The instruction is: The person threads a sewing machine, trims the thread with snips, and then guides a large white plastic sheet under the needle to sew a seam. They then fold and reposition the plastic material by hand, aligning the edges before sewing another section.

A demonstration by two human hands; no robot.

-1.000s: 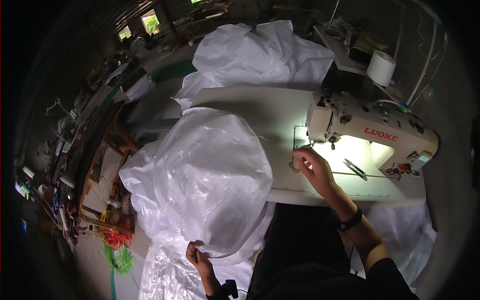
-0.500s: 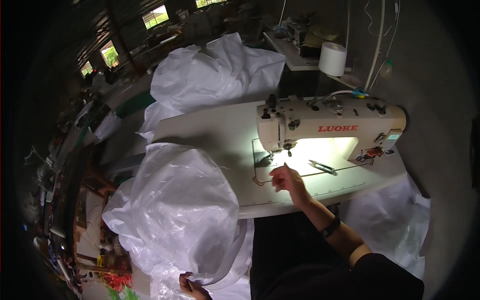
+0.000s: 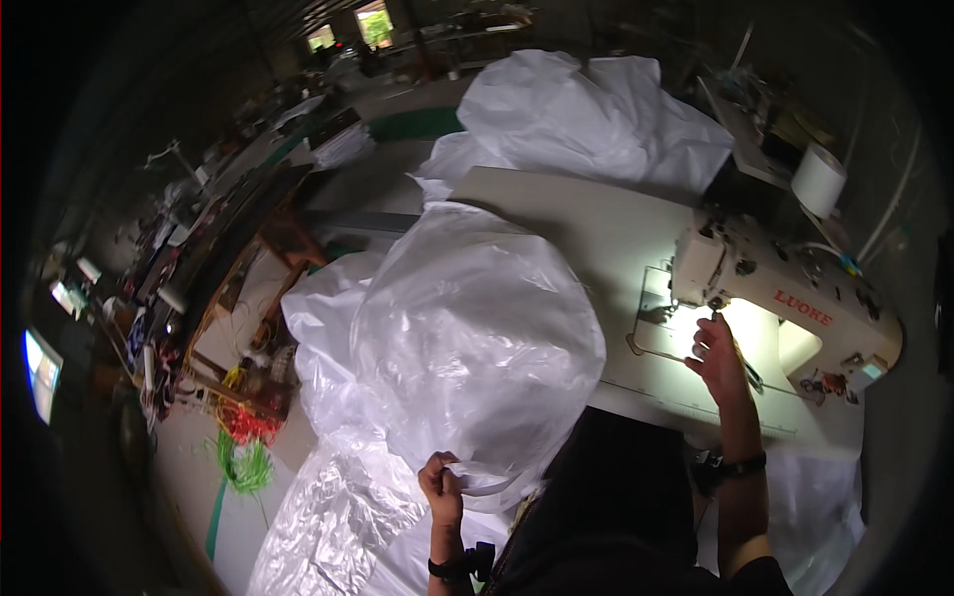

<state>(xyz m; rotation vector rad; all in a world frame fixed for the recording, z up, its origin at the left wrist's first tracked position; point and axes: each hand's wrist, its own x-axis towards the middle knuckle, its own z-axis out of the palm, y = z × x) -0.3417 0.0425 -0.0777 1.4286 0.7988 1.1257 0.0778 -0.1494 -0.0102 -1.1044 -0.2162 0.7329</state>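
One white plastic bag [image 3: 467,338] billows left of the sewing machine [image 3: 785,298], higher than before. Left hand [image 3: 442,487] pinches its lower edge; right hand [image 3: 717,360] has risen to the needle, fingers pressed together.

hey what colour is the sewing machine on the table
The sewing machine is cream-white with red lettering on its arm, seen in the head view, lit beneath by its own lamp.

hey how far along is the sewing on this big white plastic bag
Done: another white plastic heap lies past the table, whether sewn I can't tell. In hand: the left hand pinches the edge of the billowing bag; the right hand is at the needle of the sewing machine. Left: no bag lies under the needle yet.
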